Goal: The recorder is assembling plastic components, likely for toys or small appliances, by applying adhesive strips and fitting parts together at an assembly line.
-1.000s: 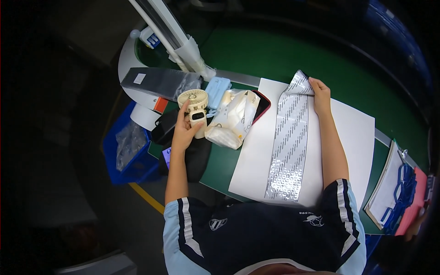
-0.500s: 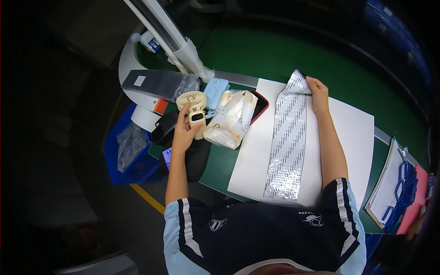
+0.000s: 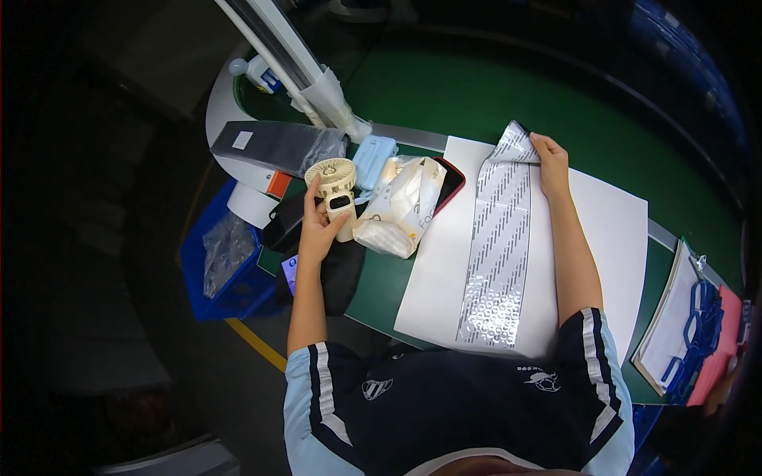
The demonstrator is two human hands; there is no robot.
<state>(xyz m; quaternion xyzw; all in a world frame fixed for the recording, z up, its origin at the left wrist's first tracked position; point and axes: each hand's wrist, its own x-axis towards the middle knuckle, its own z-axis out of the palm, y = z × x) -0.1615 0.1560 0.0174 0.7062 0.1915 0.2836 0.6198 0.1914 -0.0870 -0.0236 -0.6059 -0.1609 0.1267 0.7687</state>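
My left hand (image 3: 319, 228) is closed around a cream handheld fan (image 3: 340, 203), thumb and fingers on either side of its handle. The fan's round head (image 3: 330, 176) points away from me, and a small dark display shows on its body. On the right, my right hand (image 3: 553, 163) pinches the far end of a long silver-white printed strip (image 3: 498, 254). That end is lifted and folded over, while the rest lies flat on a large white sheet (image 3: 595, 246). The strip's near part shines with round bumps.
Beside the fan lie a white plastic packet (image 3: 405, 208), a light-blue case (image 3: 375, 161), a red-edged phone (image 3: 451, 184) and a dark wrapped slab (image 3: 274, 145). A lamp post (image 3: 305, 75) rises behind. A blue bin (image 3: 226, 274) stands left; a clipboard (image 3: 665, 321) lies right.
The fan has tilted slightly in my left hand, and the index finger has slid left from the fan's front to its edge. My right hand and the strip have stayed put.
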